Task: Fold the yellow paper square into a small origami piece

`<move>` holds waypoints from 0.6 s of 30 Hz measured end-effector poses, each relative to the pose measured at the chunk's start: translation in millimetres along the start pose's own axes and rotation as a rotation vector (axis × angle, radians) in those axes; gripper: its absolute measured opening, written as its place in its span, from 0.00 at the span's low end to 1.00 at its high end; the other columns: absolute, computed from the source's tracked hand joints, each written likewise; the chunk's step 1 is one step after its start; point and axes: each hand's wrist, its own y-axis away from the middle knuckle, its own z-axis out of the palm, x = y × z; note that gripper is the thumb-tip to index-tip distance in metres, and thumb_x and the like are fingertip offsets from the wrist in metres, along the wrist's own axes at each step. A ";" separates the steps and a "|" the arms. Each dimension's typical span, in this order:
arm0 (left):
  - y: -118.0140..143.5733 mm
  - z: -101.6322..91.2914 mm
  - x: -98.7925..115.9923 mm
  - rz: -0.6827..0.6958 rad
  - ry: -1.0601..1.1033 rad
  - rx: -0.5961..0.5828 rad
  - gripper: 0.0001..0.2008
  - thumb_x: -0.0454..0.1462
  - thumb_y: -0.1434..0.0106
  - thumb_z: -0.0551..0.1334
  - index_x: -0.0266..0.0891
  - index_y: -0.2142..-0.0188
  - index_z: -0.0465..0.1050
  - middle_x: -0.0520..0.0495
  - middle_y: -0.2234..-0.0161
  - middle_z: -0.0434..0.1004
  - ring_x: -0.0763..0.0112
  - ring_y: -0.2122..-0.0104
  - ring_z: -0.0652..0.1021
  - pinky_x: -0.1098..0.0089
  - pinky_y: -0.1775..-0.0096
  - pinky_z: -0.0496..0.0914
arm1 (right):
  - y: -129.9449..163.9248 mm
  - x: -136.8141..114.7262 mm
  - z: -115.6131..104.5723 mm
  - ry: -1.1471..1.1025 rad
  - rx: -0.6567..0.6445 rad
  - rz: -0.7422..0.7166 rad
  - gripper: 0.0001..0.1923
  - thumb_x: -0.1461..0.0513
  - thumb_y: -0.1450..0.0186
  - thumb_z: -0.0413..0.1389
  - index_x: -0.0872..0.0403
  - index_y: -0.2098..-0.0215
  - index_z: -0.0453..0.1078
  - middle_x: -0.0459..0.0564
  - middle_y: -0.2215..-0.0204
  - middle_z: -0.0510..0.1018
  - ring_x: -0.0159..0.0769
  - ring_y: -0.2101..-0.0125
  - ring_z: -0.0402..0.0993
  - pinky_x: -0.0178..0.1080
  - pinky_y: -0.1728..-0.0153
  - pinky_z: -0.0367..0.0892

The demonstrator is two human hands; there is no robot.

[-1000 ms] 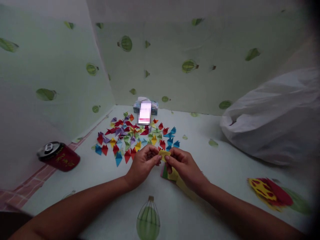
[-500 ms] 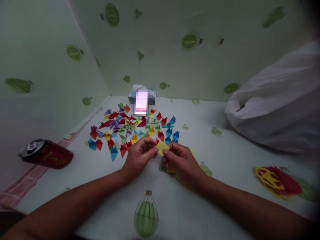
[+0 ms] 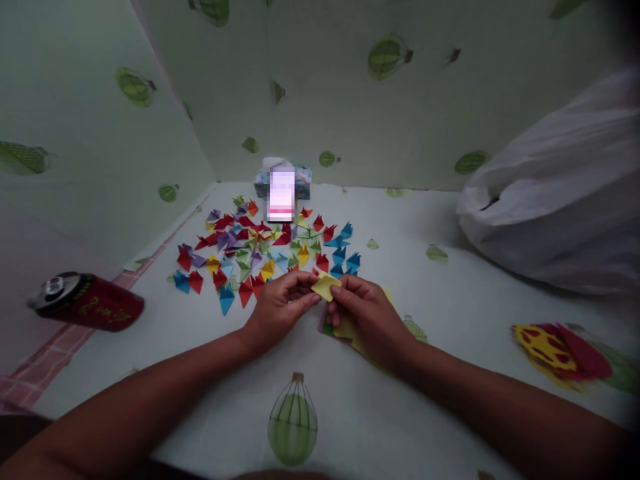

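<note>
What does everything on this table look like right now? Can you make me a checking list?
Surface: pale table cover printed with green balloons.
Job's things: small yellow paper square pinched between both hands; flat stack of coloured paper sheets under the right hand.
Clutter: spread of folded coloured paper pieces; red drink can lying on its side; tissue box; white plastic bag.
Grippers: left hand and right hand, both gripping the square.
Cables: nothing seen.
Surroundings: balloon-print walls.
</note>
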 end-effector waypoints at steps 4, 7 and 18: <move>0.3 0.3 -0.4 -0.050 0.055 -0.027 0.10 0.35 0.42 0.69 0.36 0.60 0.76 0.47 0.64 0.80 0.71 0.64 0.79 0.70 0.58 0.74 | -0.2 -0.9 0.0 -0.038 -0.001 0.003 0.15 0.56 0.36 0.61 0.55 0.75 0.66 0.44 0.81 0.73 0.27 0.82 0.67 0.30 0.82 0.63; 0.5 1.1 -0.1 -0.059 0.108 -0.044 0.11 0.35 0.42 0.68 0.37 0.59 0.76 0.47 0.62 0.81 0.70 0.63 0.80 0.69 0.57 0.74 | -0.3 -0.4 -0.3 -0.048 -0.018 0.006 0.14 0.57 0.35 0.60 0.55 0.75 0.66 0.44 0.82 0.73 0.28 0.82 0.68 0.30 0.83 0.62; 0.1 2.0 4.1 -0.125 0.137 -0.032 0.10 0.34 0.44 0.68 0.36 0.61 0.76 0.48 0.66 0.81 0.71 0.65 0.79 0.69 0.59 0.73 | -1.4 3.8 -1.7 -0.046 -0.024 0.011 0.13 0.57 0.34 0.59 0.55 0.73 0.67 0.44 0.79 0.74 0.27 0.82 0.69 0.31 0.82 0.61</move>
